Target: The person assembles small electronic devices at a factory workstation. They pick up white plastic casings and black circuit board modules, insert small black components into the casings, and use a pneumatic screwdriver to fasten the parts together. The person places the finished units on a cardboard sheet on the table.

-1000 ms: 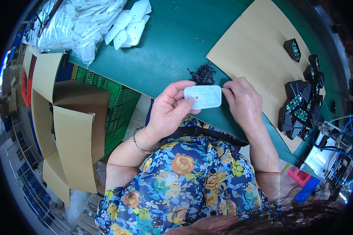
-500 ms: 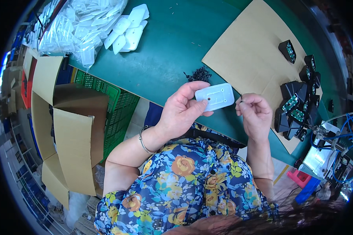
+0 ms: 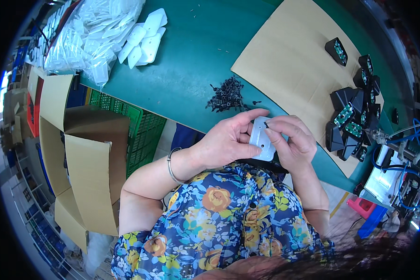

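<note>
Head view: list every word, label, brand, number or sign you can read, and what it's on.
None can be read.
White plate in the left hand: no legible marking.
Green circuit boards: too small to read.
Cardboard box: no legible print.

Plate (image 3: 259, 138) between left hand (image 3: 224, 142) and right hand (image 3: 295, 142), pile of small parts (image 3: 226, 95) beyond, bag of plates (image 3: 95, 37) far left on table (image 3: 186, 60), cardboard sheet (image 3: 284, 70) at right, circuit-board housings (image 3: 352, 99) on it

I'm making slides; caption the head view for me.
Left hand holds a white plate; right hand pinches a small black piece.
</note>
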### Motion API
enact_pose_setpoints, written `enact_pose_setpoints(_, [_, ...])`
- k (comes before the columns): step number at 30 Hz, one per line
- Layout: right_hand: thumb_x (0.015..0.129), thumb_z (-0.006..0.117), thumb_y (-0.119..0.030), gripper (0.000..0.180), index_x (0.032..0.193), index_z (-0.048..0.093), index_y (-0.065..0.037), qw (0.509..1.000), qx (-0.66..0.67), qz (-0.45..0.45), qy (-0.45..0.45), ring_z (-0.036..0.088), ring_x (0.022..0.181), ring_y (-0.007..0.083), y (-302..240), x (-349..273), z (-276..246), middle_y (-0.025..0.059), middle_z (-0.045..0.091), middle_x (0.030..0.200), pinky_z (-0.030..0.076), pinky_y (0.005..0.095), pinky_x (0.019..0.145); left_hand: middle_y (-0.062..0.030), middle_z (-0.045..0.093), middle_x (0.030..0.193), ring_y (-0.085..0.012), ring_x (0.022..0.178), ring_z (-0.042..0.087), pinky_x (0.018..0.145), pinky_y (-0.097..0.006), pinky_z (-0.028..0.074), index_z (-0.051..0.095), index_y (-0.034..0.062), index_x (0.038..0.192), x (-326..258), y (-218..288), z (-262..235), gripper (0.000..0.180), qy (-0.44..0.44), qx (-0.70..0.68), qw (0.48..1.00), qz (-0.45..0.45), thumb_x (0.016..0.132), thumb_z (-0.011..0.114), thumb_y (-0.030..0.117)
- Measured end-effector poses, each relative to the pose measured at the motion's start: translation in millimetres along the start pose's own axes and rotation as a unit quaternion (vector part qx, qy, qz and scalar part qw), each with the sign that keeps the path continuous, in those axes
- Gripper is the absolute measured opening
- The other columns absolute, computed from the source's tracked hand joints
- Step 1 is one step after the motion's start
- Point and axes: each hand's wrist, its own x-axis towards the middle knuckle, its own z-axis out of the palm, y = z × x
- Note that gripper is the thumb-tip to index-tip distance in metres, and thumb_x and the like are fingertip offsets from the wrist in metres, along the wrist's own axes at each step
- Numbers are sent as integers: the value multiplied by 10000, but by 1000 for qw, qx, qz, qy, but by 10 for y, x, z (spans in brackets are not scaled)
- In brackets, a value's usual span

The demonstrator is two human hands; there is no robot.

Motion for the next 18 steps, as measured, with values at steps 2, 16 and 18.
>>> enact_pose_setpoints(2, [647, 702, 13, 164, 788, 623, -18, 1000, 3, -19, 15, 613, 684, 209, 28, -15, -45, 97, 630, 784, 490, 280, 585, -85, 539, 1057, -138, 947, 557, 783, -257, 469, 288, 54, 1267, 22, -4, 18, 599, 38, -9, 998, 40, 752, 554, -96])
enact_pose_setpoints(16, [571, 703, 21, 222, 774, 642, -45, 992, -106, -52, -47, 570, 677, 218, 35, -35, -35, 61, 599, 790, 461, 297, 571, -32, 546, 979, -68, 844, 540, 692, -204, 462, 392, 21, 1200, -19, -63, 80, 433, 109, 86, 981, 135, 802, 560, -12])
enact_pose_setpoints(18, [566, 700, 24, 230, 776, 640, -46, 990, -108, -66, -56, 567, 679, 220, 16, -30, -46, 60, 596, 794, 462, 303, 572, -23, 548, 961, -57, 807, 532, 669, -199, 456, 411, 18, 1184, -14, -79, 18, 394, 99, 114, 980, 129, 817, 555, 17])
